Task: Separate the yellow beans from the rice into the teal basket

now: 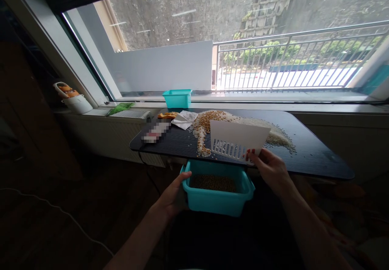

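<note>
My left hand (174, 195) grips the left rim of a teal plastic basin (219, 201) and holds it just below the near edge of the black table (316, 156). Brownish grains lie in the basin's bottom. My right hand (269, 166) pinches the lower right corner of a white slotted scraper (238, 140), which stands on the tabletop at the near edge, above the basin. Behind and left of the scraper lies a heap of mixed yellow kernels (203, 128) and white rice (273, 130) spread over the table.
A second teal basin (177, 98) sits on the window sill beyond the table. A crumpled white paper (184, 119) and orange peel (167, 115) lie at the table's back left. A white pot (75, 102) stands on the sill at far left. A white cable (60, 213) crosses the dark floor.
</note>
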A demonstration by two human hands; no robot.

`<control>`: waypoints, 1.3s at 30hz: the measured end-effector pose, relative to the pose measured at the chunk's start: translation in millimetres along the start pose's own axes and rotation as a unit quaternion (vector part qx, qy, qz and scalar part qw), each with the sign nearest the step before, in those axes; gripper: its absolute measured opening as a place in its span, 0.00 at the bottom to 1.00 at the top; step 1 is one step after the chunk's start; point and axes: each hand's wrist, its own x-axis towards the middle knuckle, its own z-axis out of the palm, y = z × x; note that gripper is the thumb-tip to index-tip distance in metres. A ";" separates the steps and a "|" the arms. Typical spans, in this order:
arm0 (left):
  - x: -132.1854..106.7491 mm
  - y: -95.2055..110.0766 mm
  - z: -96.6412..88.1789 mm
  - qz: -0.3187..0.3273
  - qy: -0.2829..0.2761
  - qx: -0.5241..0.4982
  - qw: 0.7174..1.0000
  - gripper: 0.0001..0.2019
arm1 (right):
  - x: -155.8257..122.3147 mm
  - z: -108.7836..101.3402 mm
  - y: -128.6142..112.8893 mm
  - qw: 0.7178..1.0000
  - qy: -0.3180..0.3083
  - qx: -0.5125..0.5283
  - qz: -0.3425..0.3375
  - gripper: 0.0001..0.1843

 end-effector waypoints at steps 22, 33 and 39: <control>-0.2 0.7 -1.1 -0.001 0.006 0.000 1.000 0.27 | -22.3 -8.9 3.6 0.999 0.043 0.023 0.020 0.16; -5.2 5.9 -10.4 0.023 0.014 -0.019 0.999 0.26 | -4.5 29.7 0.2 0.999 -0.047 0.021 -0.017 0.19; -7.1 8.2 -14.5 0.025 -0.003 -0.037 0.999 0.26 | 3.0 44.9 6.4 0.996 -0.085 -0.015 -0.038 0.18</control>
